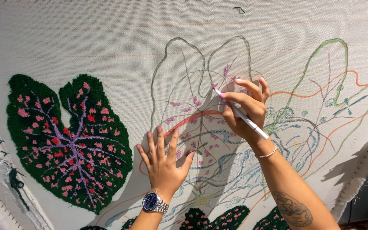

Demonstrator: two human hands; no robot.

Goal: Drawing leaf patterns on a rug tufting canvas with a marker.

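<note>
Left of frame, one tufted leaf (69, 142) is finished; at centre the right hand (245, 113), fingers pinching a pen (241, 115), sketches the leaf outline (201, 85) while the left hand (163, 164) presses the cloth (86, 38), fingers spread.

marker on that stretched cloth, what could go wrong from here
1. The right hand holds the marker with its tip on the stretched cloth, amid crossing sketch lines; a slip could leave a stray mark that may be hard to remove.
2. The left hand lies flat on the drawn leaf outline; sliding it might smear the lines.
3. Pressing hard on the cloth could make it give and wobble the stroke.
</note>
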